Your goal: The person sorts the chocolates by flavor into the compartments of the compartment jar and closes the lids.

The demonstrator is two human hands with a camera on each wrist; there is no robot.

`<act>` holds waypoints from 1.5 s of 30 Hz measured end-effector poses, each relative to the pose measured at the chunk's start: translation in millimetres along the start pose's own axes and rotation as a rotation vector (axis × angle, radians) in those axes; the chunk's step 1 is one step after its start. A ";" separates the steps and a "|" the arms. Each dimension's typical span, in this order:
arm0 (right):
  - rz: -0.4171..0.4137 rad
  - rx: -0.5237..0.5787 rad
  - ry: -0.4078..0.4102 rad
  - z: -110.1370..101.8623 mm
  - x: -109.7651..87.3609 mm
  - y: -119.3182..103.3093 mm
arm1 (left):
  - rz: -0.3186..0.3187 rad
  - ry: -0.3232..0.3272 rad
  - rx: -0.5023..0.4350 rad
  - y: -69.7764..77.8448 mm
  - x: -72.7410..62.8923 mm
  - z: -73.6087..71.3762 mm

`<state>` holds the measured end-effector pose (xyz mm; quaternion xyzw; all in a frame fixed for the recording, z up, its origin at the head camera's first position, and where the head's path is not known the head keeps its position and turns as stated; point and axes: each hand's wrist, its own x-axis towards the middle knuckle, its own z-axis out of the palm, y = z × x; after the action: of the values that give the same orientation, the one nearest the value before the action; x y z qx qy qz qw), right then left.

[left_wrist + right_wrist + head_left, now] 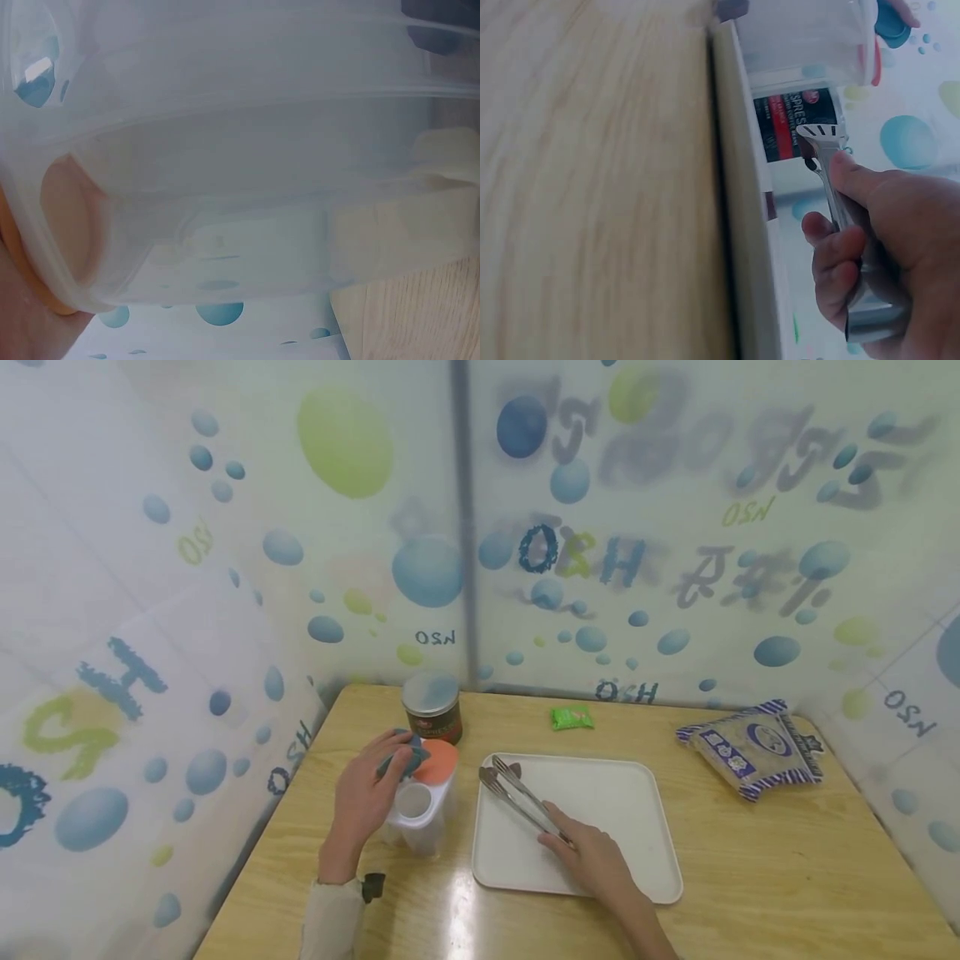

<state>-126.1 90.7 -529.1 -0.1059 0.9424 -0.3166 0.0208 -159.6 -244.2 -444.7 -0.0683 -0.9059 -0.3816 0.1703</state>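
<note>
My left hand [365,789] curls its fingers and thumb around a blue lid [401,762] on top of a clear plastic container [423,837]. Beside that lid the container has an orange lid [437,763] and a round uncovered opening [413,800]. The container's wall [247,150] fills much of the left wrist view. My right hand [596,860] grips metal tongs [519,800] above a white tray [600,810]. Near the tongs' tips are small dark brown pieces [515,769]; in the right wrist view a dark bit [810,163] shows at the slotted tips.
Behind the container stands a dark tin [441,727] with a silver lid. A small green packet [572,717] lies at the back of the wooden table [757,868]. A blue and beige bag [753,750] lies at right. Patterned curtains [420,510] border the table.
</note>
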 end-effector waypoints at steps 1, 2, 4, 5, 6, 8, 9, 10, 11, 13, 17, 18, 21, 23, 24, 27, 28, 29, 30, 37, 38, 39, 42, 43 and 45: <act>-0.003 0.008 0.007 -1.3 -0.7 -1.9 | 0.000 0.002 0.000 0.1 0.1 -0.1; -0.005 0.014 0.008 -3.1 -1.3 -3.9 | 0.001 0.005 0.001 -0.1 0.2 -0.2; -0.015 0.027 0.012 -7.8 -2.5 -8.4 | -0.001 0.009 0.000 -0.3 0.5 -0.3; -0.028 0.033 0.021 -10.7 -3.3 -11.3 | 0.001 0.010 0.000 -0.2 0.5 -0.2; -0.045 0.039 0.030 -13.7 -4.1 -14.5 | 0.002 0.011 0.001 -0.5 0.7 -0.1; -0.080 0.047 0.045 -19.8 -5.5 -21.0 | 0.007 0.013 0.006 -0.9 0.9 0.2; -0.101 0.048 0.056 -22.7 -6.4 -24.4 | 0.008 0.014 0.008 -1.1 1.2 0.3; -0.122 0.052 0.065 -25.7 -7.3 -28.4 | 0.010 0.015 0.009 -1.1 1.4 0.3; -0.143 0.055 0.072 -28.5 -8.3 -32.5 | 0.012 0.016 0.011 -1.1 1.6 0.4; -0.184 0.064 0.083 -33.2 -10.9 -40.2 | 0.013 0.017 0.014 -1.4 2.3 0.5; -0.306 0.103 0.113 -36.4 -16.1 -53.9 | 0.007 0.013 0.013 -0.8 3.0 0.2; -0.340 0.117 0.118 -35.5 -16.9 -56.4 | 0.003 0.012 0.010 -0.7 2.9 0.1; -0.423 0.145 0.111 -29.4 -18.3 -61.8 | -0.001 0.013 0.004 -0.8 2.2 0.0; -0.447 0.158 0.085 -24.3 -19.0 -63.8 | -0.001 0.014 0.002 -1.0 1.2 0.0; -0.453 0.164 0.070 -21.8 -19.4 -64.5 | -0.002 0.014 0.000 -1.1 0.7 0.1; -0.445 0.176 0.028 -16.1 -20.2 -66.3 | -0.006 0.013 -0.001 -1.0 -0.3 0.4; -0.441 0.182 0.020 -15.0 -20.3 -67.0 | -0.006 0.013 -0.004 -0.9 -0.4 0.4; -0.436 0.186 0.012 -14.4 -20.3 -67.7 | -0.007 0.014 -0.007 -0.8 -0.5 0.4; -0.432 0.190 0.005 -14.2 -20.1 -68.5 | -0.005 0.014 -0.008 -0.8 -0.4 0.4; -0.432 0.201 -0.052 -15.0 -19.6 -73.6 | 0.015 0.023 -0.016 -0.6 -0.3 1.1; -0.429 0.201 -0.058 -15.0 -19.6 -74.1 | 0.020 0.024 -0.013 -0.8 -0.2 1.3; -0.427 0.198 -0.062 -15.0 -19.7 -74.4 | 0.022 0.025 -0.011 -0.9 -0.2 1.5; -0.428 0.193 -0.062 -14.6 -19.5 -74.8 | 0.026 0.024 -0.010 -1.4 -0.2 1.6; -0.433 0.193 -0.063 -14.4 -19.4 -74.8 | 0.026 0.022 -0.010 -1.5 -0.4 1.5; -0.444 0.194 -0.068 -13.5 -19.2 -74.7 | 0.018 0.019 -0.006 -1.6 -1.4 0.9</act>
<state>-94.8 44.7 -473.9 -0.3186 0.8600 -0.3985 -0.0075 -159.0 -244.7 -446.9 -0.0731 -0.9025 -0.3834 0.1820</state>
